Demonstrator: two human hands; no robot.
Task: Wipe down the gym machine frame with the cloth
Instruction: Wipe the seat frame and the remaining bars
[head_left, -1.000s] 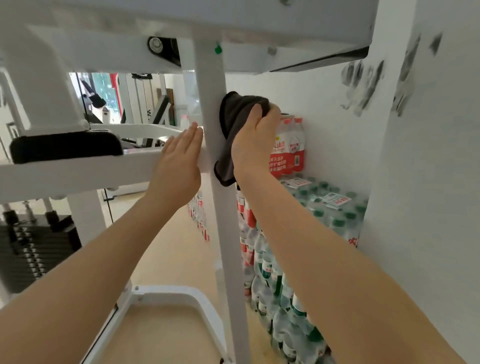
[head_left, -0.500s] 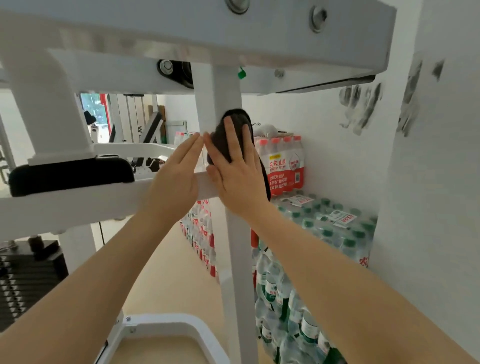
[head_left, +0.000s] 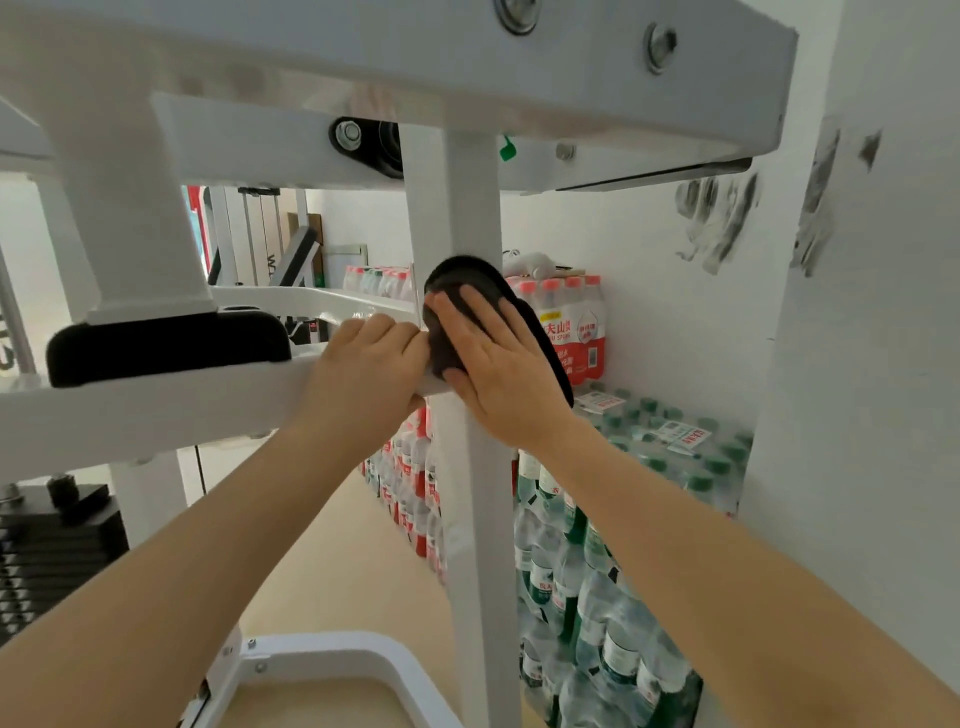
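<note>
The right hand (head_left: 498, 374) presses the dark cloth (head_left: 457, 291) flat, fingers straight, against the white upright post (head_left: 467, 208) of the gym machine frame, just above its joint with the horizontal bar (head_left: 156, 410). The left hand (head_left: 369, 369) grips that bar beside the post. The post runs vertically, so the unwiped length likely lies above and below the cloth.

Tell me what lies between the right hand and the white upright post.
The dark cloth, pressed flat under the right hand against the post, in the head view.
</note>
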